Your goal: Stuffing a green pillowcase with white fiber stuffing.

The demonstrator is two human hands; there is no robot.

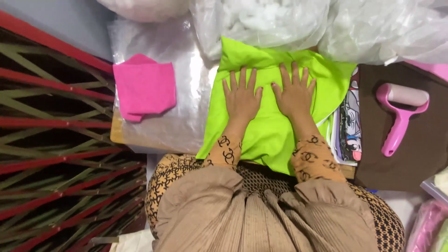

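Green cushion (273, 135) on bench (116, 133): L hand (241, 99) & R hand (294, 95) flat on top, fingers spread, grip on nothing. Pink cloth (145, 87) to left, pink lint roller (400, 112) to right.

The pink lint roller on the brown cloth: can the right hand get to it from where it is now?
Probably yes. The right hand lies flat on the green pillow, and the pink lint roller lies uncovered on the brown cloth to that side. Only flat printed fabric lies between them, nothing tall.
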